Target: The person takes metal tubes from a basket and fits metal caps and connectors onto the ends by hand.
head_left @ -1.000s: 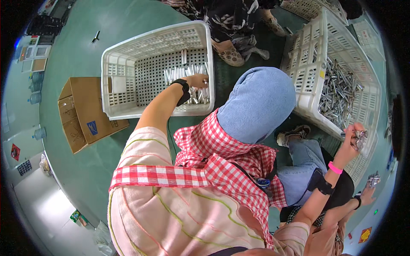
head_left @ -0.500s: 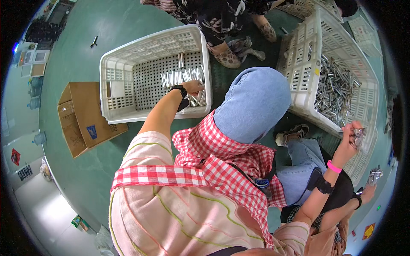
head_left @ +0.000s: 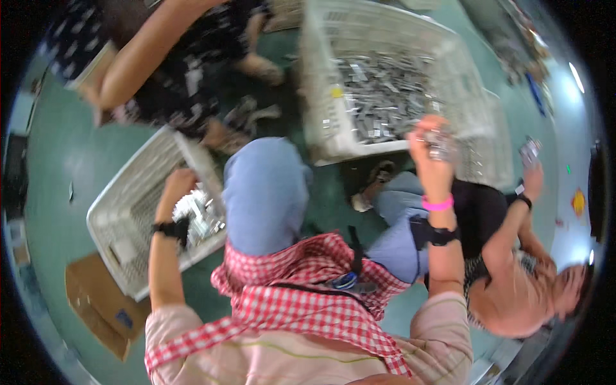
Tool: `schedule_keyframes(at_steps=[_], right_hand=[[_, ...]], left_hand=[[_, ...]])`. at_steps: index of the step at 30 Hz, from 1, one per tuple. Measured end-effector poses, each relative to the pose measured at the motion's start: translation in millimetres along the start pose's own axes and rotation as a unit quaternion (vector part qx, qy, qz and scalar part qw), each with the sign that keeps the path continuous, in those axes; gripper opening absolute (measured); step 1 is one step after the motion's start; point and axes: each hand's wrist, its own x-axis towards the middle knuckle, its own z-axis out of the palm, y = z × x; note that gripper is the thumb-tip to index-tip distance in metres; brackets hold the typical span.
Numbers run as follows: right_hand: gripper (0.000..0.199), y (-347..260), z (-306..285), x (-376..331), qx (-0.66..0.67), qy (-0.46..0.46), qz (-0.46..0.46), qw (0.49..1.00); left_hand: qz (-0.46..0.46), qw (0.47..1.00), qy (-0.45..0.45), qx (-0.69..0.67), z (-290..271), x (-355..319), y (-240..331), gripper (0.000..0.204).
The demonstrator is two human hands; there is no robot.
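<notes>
My right hand (head_left: 428, 140) is raised at the near edge of the right-hand white crate (head_left: 350, 153), closed on a bunch of short shiny metal tubes (head_left: 443, 145). Inside that crate lies a jumbled heap of similar silvery pieces (head_left: 385, 93). Over the smaller-looking white crate (head_left: 108, 202) on the left is my left hand (head_left: 182, 182), smeared by motion, so its fingers are hard to read. Just beside it, bright metal tubes (head_left: 199, 213) lie grouped on that crate's perforated bottom.
A brown cardboard box (head_left: 96, 298) stands on the green floor beside the left crate. Across from me a person in dark patterned clothes (head_left: 173, 83) sits close to both crates. Another person (head_left: 520, 282) at my right holds metal pieces (head_left: 530, 151).
My view has swung right, so both crates appear further left. My right hand, still holding the tubes, is now at the right crate's edge. My left hand has lifted off the grouped tubes.
</notes>
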Motion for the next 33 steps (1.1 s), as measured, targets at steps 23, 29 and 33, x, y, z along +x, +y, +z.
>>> schedule_keyframes(at_steps=[23,29,33], right_hand=[[0.041,0,-55,-6,0.325,0.0,0.153,0.933],[0.048,3,-38,0,0.308,-0.035,0.09,0.946],[0.03,-5,-47,0,0.404,-0.022,0.184,0.896]], left_hand=[[0.515,0.835,-0.149,-0.119,37,7,490,0.028],[0.366,0.877,-0.182,-0.253,43,21,460,0.015],[0.37,0.869,-0.182,-0.275,50,17,464,0.019]])
